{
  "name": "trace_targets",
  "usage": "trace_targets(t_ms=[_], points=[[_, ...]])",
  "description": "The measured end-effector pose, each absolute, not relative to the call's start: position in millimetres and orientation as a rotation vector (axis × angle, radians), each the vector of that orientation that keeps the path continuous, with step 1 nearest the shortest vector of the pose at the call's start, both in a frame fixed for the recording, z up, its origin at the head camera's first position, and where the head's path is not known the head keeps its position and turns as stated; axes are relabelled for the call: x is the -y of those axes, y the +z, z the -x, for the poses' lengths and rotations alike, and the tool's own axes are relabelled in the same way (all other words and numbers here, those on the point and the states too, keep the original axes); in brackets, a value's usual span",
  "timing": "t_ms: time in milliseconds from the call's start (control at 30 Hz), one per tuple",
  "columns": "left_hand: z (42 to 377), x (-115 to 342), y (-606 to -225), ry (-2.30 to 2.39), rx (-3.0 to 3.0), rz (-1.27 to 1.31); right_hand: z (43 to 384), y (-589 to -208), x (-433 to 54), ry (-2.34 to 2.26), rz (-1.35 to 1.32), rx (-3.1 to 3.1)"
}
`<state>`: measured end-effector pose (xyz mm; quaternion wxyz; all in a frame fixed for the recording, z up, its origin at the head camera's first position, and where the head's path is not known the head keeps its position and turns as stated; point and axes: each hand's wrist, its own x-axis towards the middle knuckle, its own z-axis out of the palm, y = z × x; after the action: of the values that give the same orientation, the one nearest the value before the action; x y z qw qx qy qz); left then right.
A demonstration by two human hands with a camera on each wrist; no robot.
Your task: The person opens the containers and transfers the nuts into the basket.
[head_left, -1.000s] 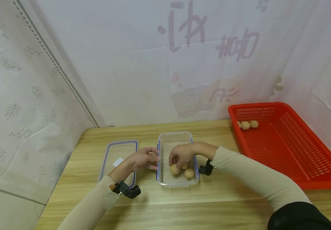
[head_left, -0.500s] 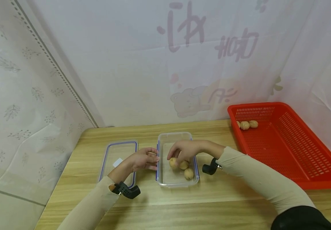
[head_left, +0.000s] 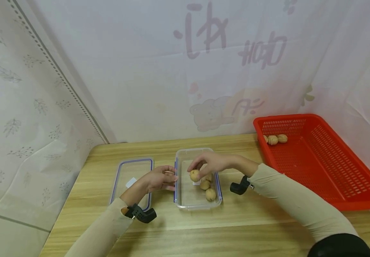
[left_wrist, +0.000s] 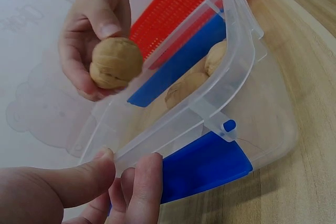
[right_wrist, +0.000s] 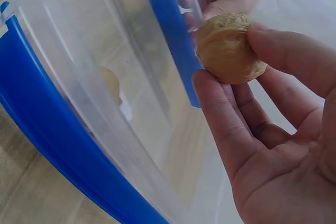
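A walnut [head_left: 194, 175] is pinched between the thumb and fingers of my right hand [head_left: 215, 162], above a clear plastic food container [head_left: 186, 198] with blue side flaps. The right wrist view shows that walnut [right_wrist: 229, 48] at the fingertips. My left hand [head_left: 159, 178] holds the container's left side; in the left wrist view its thumb lies at the rim and the fingers are against the outer wall by the blue flap [left_wrist: 205, 166]. Three more walnuts [head_left: 210, 194] lie inside along the right wall, one partly behind the right hand.
The container's clear lid [head_left: 136, 164] with a blue seal lies flat on the wooden table [head_left: 178, 239] at left, partly under my left forearm. A red plastic basket [head_left: 304, 175] stands at right with several walnuts [head_left: 273, 140] in its far left corner. Patterned curtains hang behind.
My right hand has lifted the walnut from among the others in the container and drawn slightly up and right. The left hand stays at the container's side.
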<state>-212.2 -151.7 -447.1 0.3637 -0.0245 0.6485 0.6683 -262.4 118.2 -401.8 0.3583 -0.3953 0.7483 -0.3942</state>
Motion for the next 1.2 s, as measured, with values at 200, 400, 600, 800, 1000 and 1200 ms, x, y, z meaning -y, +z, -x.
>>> trace_targets(t_ms=[200,400,600,800,1000,1200], points=[[212.5,152.5,-447.9,1.721,-1.667,0.05,265.8,-392.7,-126.9,-1.055,1.069,-1.959],[210.8,152.8,-447.4,1.719,-1.668,0.048,267.7,-381.9,-140.9,-1.087,1.04,-2.01],[210.9,152.8,-447.5,1.724,-1.67,0.042,269.8,-368.1,-161.2,-1.13,0.946,-2.046],[210.7,152.3,-446.2,1.726,-1.675,0.044,272.7,-354.3,-188.6,-1.185,0.844,-2.093],[211.2,151.8,-444.0,1.723,-1.669,0.048,275.3,-342.5,-219.0,-1.284,0.778,-2.137],[210.8,151.5,-443.3,1.713,-1.669,0.046,278.6,-337.1,-250.0,-1.287,0.679,-2.272]])
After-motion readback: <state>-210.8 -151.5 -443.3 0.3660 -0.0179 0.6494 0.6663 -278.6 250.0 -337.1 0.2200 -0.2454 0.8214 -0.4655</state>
